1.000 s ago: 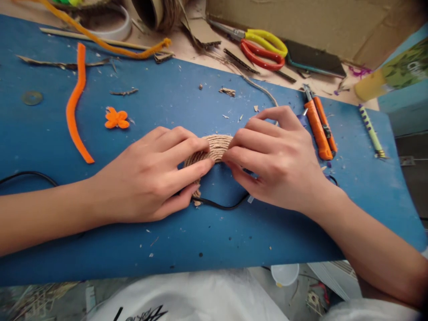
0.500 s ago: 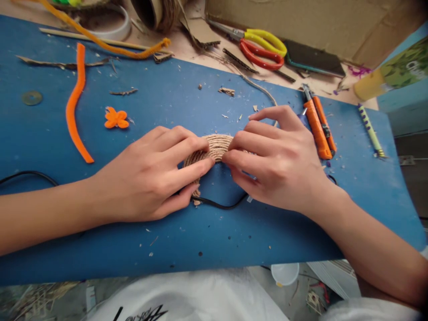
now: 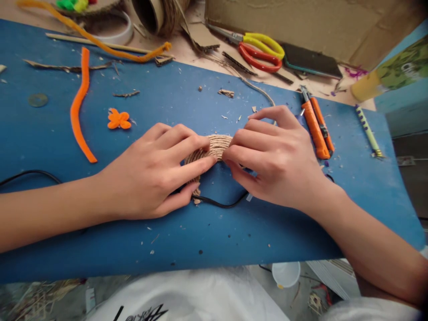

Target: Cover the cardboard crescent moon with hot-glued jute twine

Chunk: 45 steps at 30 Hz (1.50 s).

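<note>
Little shifted against the frame half a second back: left forefinger tip slightly further right along the curved twine piece (image 3: 220, 146); the orange felt strip (image 3: 76, 111) and orange flower (image 3: 119, 119) sit a touch further right in view, together, so probably a head turn. Right hand's pose about the same.

Twine piece lies on the blue desk (image 3: 214, 243), mid-view, between the hands and partly under them; its rows run side by side in a curve. Left hand (image 3: 163, 171) spread over its left part, fingertips touching; cannot tell how firmly it grips. Right hand (image 3: 272, 156) has thumb and forefinger drawn together at the inner edge; whether they pinch a strand is hidden. Loose twine (image 3: 259, 87) runs to behind that hand. Black cable (image 3: 220, 205) just below.

Handling, judged: light, rough, not slippery; bends easily, unlikely to break, though rows could slide apart. Best held flat, across both edges.
</note>
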Tool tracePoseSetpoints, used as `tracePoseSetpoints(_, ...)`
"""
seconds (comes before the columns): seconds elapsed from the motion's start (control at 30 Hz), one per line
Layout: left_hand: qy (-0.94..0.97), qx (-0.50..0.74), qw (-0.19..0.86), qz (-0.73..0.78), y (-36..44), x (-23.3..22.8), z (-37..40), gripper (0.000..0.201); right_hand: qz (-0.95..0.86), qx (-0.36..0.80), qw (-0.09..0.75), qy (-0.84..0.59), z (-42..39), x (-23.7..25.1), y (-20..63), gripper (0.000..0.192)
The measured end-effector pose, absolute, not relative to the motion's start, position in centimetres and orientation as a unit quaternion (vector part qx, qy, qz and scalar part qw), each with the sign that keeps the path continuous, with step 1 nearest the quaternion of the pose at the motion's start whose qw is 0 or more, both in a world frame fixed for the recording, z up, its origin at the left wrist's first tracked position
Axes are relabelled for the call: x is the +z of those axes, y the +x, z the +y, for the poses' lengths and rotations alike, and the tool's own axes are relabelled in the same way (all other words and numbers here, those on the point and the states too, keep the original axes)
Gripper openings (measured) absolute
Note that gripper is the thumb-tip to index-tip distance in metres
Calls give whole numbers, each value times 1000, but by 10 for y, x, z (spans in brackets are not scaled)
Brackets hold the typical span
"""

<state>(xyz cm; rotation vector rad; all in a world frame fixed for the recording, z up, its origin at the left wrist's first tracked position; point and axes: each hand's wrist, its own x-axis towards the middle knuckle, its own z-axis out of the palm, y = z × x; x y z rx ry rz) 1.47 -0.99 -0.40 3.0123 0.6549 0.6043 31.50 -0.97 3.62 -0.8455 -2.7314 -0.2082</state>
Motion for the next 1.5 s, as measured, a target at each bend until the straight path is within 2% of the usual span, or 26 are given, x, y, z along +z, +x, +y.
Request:
tracePoseSetpoints(0.27,959,174,36,220,16,4,-15,42,-943,-83,146,-286,-7,28,312,26)
tracePoseSetpoints(0.53,964,178,9,199,16,0,-10,39,-940,-49,149,-303,-7,35,316,20)
tracePoseSetpoints(0.8,962,179,10,206,16,0,-10,43,-946,-65,150,-281,-7,31,317,18)
tracePoseSetpoints(1.0,959,186,16,214,15,-5,-11,45,-928,-84,184,-312,-8,38,316,24)
tracePoseSetpoints(1.17,958,190,20,215,15,-5,-11,44,-918,-117,175,-335,-6,45,318,24)
tracePoseSetpoints(1.5,954,189,36,229,15,-2,-12,46,-922,-94,172,-334,-4,49,328,16)
